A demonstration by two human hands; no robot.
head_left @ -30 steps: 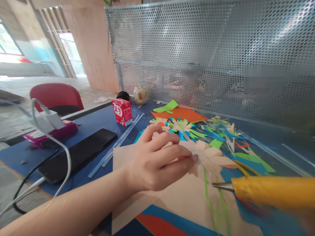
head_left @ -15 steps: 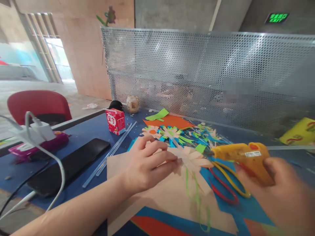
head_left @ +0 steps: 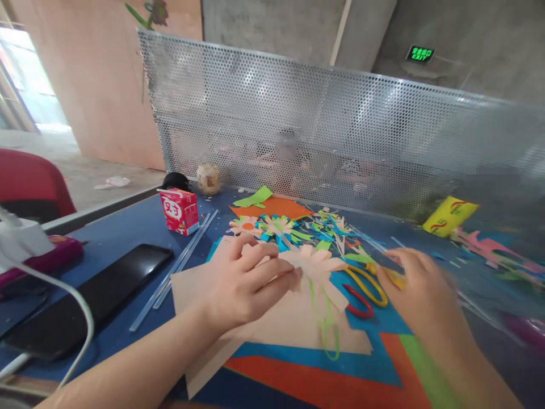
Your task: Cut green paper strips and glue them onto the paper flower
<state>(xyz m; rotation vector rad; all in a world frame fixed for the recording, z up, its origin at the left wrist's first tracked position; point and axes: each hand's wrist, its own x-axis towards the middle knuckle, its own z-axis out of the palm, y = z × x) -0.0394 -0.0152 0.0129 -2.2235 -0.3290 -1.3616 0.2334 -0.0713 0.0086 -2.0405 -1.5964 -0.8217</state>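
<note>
In the middle, my left hand (head_left: 251,284) is closed, thumb and fingertips pinching the inner part of a pale cream paper flower (head_left: 321,262). Thin green paper strips (head_left: 327,329) trail below the petals onto a cream sheet (head_left: 281,329). On the right my right hand (head_left: 421,289) is closed around a yellow hot glue gun (head_left: 395,278), low over the table; most of the gun is hidden behind the hand. Between the two hands lie scissors with one yellow (head_left: 374,295) and one red (head_left: 361,309) handle loop.
Finished paper flowers (head_left: 276,225) and paper scraps (head_left: 332,227) lie at the back, before a perforated metal screen (head_left: 264,108). Clear glue sticks (head_left: 179,267), a red drink carton (head_left: 181,211), a black phone (head_left: 93,295) and a white cable (head_left: 80,301) are left. A yellow packet (head_left: 450,217) lies right.
My right hand has turned and lowered the glue gun toward the table, away from the flower. My left hand keeps its pinch. The view has swung to the right.
</note>
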